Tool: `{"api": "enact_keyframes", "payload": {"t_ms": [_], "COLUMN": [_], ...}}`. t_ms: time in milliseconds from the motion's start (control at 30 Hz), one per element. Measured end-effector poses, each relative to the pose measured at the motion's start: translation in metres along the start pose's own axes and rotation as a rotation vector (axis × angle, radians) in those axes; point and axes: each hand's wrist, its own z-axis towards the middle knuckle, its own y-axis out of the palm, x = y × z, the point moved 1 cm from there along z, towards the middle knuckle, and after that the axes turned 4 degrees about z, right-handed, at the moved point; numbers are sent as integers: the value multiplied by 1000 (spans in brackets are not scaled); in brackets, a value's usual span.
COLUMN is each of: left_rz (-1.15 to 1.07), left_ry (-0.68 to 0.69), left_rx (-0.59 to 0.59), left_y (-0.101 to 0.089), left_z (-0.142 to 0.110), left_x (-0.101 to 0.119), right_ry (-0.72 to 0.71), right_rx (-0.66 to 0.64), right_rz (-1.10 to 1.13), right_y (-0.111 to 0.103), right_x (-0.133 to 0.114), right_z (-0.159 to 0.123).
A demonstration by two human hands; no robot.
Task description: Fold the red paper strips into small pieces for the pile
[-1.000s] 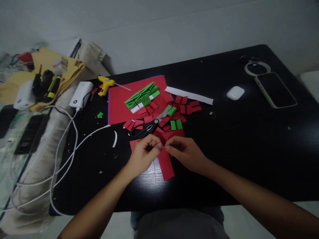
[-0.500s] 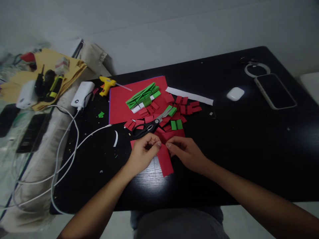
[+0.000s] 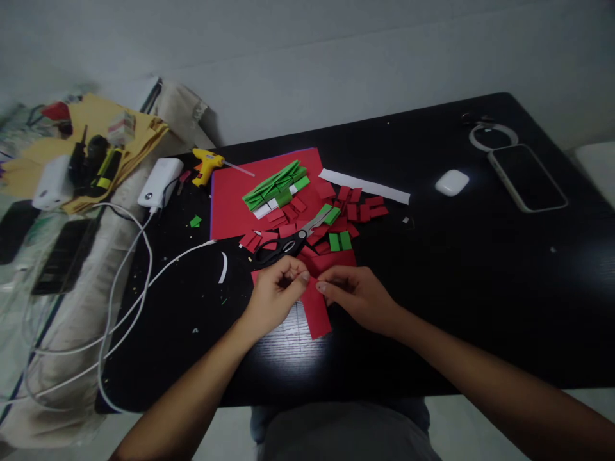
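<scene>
A red paper strip hangs down between my two hands over the table's near side. My left hand pinches the strip's upper end between thumb and fingers. From the other side my right hand closes thumb and forefinger on the strip's right edge. Just beyond my hands lie black-handled scissors, blades pointing away to the right. Around them are several small folded red paper pieces and a folded green piece. Pleated green paper rests on a large red sheet.
A yellow glue gun lies at the back left near a white power bank with a looping white cable. A white paper strip is behind the pieces. To the right are a white earbud case and a phone.
The red strip's lower end has shifted slightly left. My right fingertips have moved a little left and lower along the strip. My left hand is almost unchanged.
</scene>
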Motion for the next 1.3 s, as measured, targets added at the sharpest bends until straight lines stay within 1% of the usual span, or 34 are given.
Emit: {"api": "enact_keyframes", "payload": {"t_ms": [200, 367, 533, 733, 933, 1100, 1300], "left_rz": [5, 17, 12, -8, -22, -25, -50], "left_ry": [14, 15, 17, 18, 13, 8, 1], "left_rx": [-5, -24, -31, -75, -99, -111, -105], "left_y": [0, 2, 2, 3, 3, 3, 1], "left_z": [1, 0, 0, 0, -1, -2, -1], "left_x": [0, -1, -3, -4, -1, 1, -2], "right_ry": [6, -45, -64, -44, -9, -17, -27], "right_rx": [1, 39, 26, 32, 42, 21, 15], "right_rz": [37, -46, -82, -45, 62, 41, 68], "right_y": [1, 2, 1, 0, 0, -2, -1], "right_x": [3, 2, -1, -2, -1, -3, -2], "right_z": [1, 1, 1, 2, 3, 2, 3]}}
